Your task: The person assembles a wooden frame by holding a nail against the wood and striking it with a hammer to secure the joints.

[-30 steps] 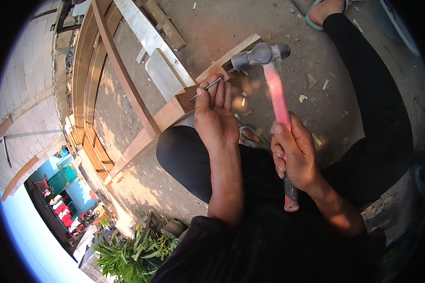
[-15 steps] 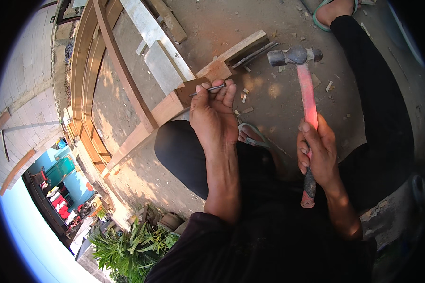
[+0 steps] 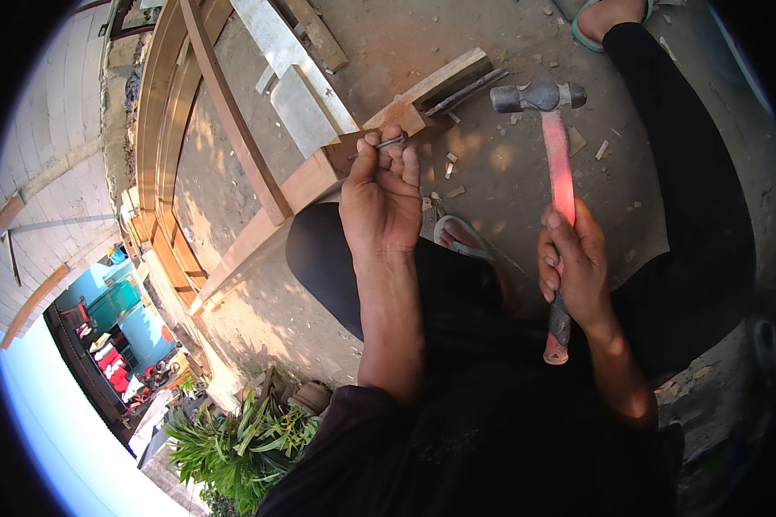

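Between the thumb and fingers of my left hand [image 3: 381, 202] a dark nail [image 3: 386, 144] is pinched, its head toward the right. The hand is palm up, just over the end of a brown timber beam [image 3: 306, 183]; whether the nail's tip touches the wood I cannot tell. My right hand [image 3: 575, 263] is wrapped round the red handle of a hammer [image 3: 559, 164]. The hammer stands out away from me, its grey metal head [image 3: 539, 96] above the ground, apart from the timber and the nail.
A wooden frame [image 3: 165, 129] with long slats lies at the left. Whitish boards [image 3: 297, 116] and a short timber piece [image 3: 440, 82] meet the beam's end. Wood chips [image 3: 602, 150] are scattered on the dirt ground. A leafy plant [image 3: 224, 444] grows at the lower left.
My left hand has shifted slightly left and up with the nail, its palm turned more upward. The right hand and hammer have barely moved.
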The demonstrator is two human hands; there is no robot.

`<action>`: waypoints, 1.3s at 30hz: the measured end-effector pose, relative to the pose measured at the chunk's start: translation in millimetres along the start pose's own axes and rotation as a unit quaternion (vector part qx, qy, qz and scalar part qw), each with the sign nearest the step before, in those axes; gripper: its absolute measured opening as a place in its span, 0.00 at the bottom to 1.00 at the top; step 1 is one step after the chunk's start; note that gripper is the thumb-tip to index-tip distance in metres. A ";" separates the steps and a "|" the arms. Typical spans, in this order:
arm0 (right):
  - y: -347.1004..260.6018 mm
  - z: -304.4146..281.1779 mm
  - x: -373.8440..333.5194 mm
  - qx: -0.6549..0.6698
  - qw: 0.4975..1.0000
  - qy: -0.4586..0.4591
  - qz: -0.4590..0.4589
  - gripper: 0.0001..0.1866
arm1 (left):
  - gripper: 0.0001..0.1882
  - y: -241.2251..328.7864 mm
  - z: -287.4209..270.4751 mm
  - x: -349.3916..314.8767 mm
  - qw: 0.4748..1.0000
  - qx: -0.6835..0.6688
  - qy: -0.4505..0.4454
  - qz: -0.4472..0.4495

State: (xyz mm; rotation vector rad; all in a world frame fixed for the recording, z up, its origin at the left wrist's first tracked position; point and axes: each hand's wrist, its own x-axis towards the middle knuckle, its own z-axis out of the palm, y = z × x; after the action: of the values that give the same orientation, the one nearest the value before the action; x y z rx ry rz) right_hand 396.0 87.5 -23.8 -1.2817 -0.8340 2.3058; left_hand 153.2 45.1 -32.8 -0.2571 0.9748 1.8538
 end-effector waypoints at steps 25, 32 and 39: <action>-6.6 47.8 -11.2 0.080 0.996 -0.010 0.029 0.13 | 0.20 -34.9 3.9 3.3 0.975 0.133 0.061 0.169; -9.1 50.1 -13.0 0.038 0.992 -0.094 0.074 0.13 | 0.21 -33.6 -2.2 1.5 0.971 0.129 0.078 0.188; -11.1 34.8 -4.5 0.009 0.993 -0.088 0.080 0.12 | 0.20 -40.0 8.9 -2.0 0.978 0.111 0.060 0.166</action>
State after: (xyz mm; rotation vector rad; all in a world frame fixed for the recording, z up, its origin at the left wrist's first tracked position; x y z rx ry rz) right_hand 368.9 82.3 0.6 -1.1882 -0.7891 2.5774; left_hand 189.8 57.7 -46.3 -0.0719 1.3643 2.0225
